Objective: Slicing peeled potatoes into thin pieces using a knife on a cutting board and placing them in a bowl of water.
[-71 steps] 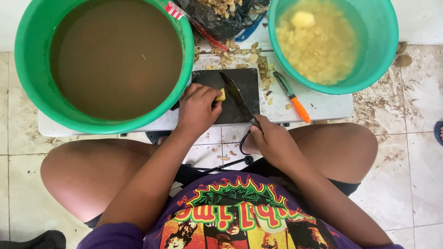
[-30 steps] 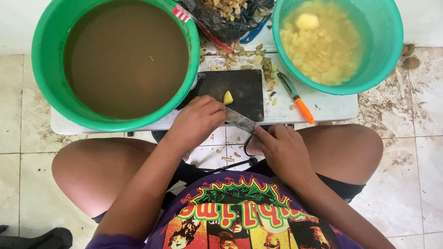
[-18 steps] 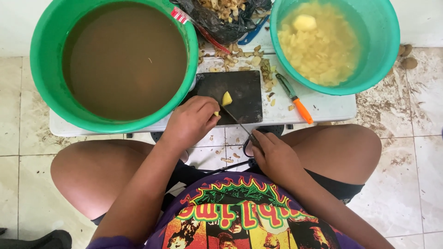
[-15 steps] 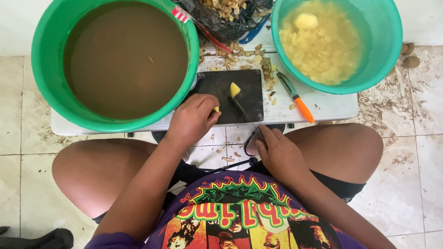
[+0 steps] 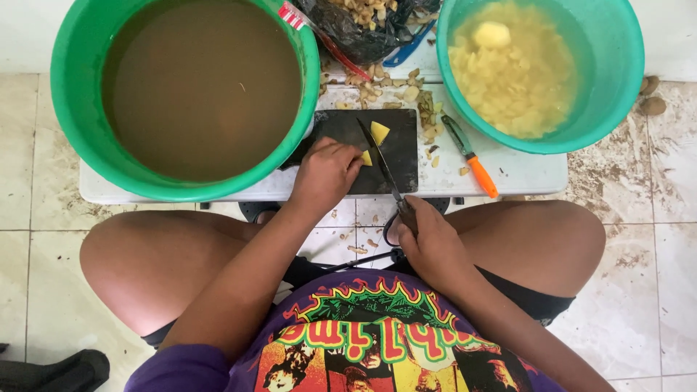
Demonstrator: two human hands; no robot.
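A small yellow potato piece (image 5: 367,157) lay on the black cutting board (image 5: 341,127), pinned at the fingertips of the left hand (image 5: 324,173), whose fingers were curled down onto it. Just at its one o'clock, a second yellow chunk (image 5: 379,132) sat loose on the board, beside the blade. The knife (image 5: 381,158) ran across the board from about eleven o'clock down to five o'clock, its blade passing between the two pieces and close against the held one. The right hand (image 5: 430,243) was clenched around the knife's handle at the near edge of the white table (image 5: 523,170), below the board.

At three o'clock from the board, a peeler with an orange handle (image 5: 472,157) lay on the table, with scattered peelings (image 5: 406,91) at the board's twelve o'clock. Farther out at ten o'clock stood a big green tub (image 5: 80,109) full of murky brown water. At two o'clock stood a teal tub (image 5: 617,72) holding pale yellow cut pieces in water. Between the tubs, at twelve o'clock, sat a black plastic bag (image 5: 363,36) with scraps in it. The person's bare knees flanked the table over a stained tile floor (image 5: 639,189).
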